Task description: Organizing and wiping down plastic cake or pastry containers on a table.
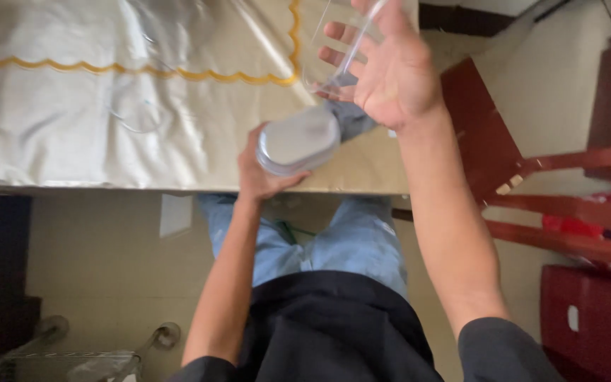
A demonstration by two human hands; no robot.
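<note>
Worktop (72, 127) cover: glossy clear plastic film over satiny beige cloth, creased. Round lid (298, 140) at the near edge: smooth, dull grey, looks like metal. Container (334, 49): clear hard plastic, glossy. Chair (489, 141): red-brown lacquered wood.
</note>
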